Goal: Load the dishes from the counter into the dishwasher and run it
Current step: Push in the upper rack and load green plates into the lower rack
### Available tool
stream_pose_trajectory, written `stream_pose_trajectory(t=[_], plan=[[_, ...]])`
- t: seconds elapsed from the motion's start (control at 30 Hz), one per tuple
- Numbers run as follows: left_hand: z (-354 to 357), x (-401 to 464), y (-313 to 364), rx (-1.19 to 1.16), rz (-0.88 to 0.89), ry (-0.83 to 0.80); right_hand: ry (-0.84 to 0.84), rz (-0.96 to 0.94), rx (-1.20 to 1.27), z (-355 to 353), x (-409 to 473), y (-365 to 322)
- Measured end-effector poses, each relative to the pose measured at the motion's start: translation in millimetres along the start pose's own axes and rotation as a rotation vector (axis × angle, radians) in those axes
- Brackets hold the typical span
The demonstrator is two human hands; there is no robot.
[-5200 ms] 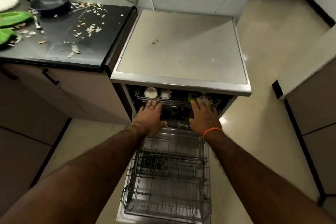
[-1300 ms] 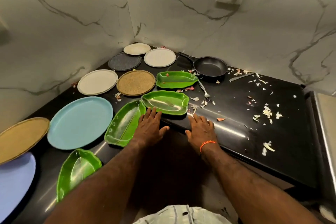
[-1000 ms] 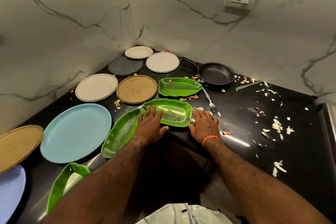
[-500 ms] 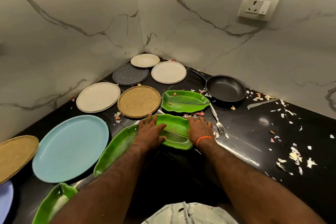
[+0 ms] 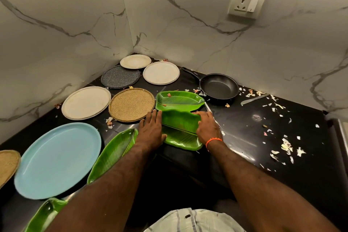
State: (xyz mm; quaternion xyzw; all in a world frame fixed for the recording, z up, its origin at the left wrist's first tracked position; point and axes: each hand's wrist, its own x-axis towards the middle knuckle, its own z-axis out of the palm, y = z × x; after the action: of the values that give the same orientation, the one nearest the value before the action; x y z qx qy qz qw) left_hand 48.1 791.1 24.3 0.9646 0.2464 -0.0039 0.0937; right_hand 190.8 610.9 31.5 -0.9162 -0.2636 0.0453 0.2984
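From the head camera, both hands reach to a green leaf-shaped tray (image 5: 180, 128) that sits near the front edge of the black counter (image 5: 244, 133), just below the picture's centre. The left hand (image 5: 151, 132) lies on the tray's left end at 9 o'clock, its fingers straight and close together, thumb tucked against the tray's near rim. The right hand (image 5: 206, 128), with an orange band (image 5: 213, 140) at the wrist, holds the right end at 3 o'clock with fingers curled over the rim. Touching the tray at 12 o'clock lies a second green leaf tray (image 5: 178, 100), and at 8 o'clock a third leaf tray (image 5: 113, 154) stretches toward the counter's edge. A tan woven plate (image 5: 131, 104) sits at 10 o'clock, a cream plate (image 5: 85, 102) further left, and a large light blue plate (image 5: 56, 160) at 8 o'clock beyond the third tray. A black frying pan (image 5: 218, 85) stands at 1 o'clock, with pale food scraps (image 5: 286, 146) scattered across the counter at 3 o'clock.
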Motion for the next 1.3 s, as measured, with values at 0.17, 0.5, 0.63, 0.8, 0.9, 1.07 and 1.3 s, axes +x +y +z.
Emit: stream_pose_trajectory(t=[0.17,0.5,0.63,0.8,0.9,1.07,1.3], plan=[[-11,-5,21,-0.083,0.085,0.128,0.098,-0.044,0.088,-23,-33,12],[-9,-54,73,-0.231,0.327,0.288,0.299,0.021,0.050,-50,-125,54],[-7,-70,107,-0.336,0.407,0.210,0.365,0.104,0.052,-64,-162,76],[-1,-91,152,-0.370,0.539,0.138,0.451,0.218,-0.002,-89,-206,104],[5,-109,183,-0.389,0.576,0.112,0.483,0.270,-0.019,-110,-240,119],[26,-160,246,-0.400,0.676,0.053,0.501,0.371,-0.064,-141,-320,159],[64,-248,349,-0.363,0.955,-0.096,0.513,0.631,-0.123,-165,-467,225]])
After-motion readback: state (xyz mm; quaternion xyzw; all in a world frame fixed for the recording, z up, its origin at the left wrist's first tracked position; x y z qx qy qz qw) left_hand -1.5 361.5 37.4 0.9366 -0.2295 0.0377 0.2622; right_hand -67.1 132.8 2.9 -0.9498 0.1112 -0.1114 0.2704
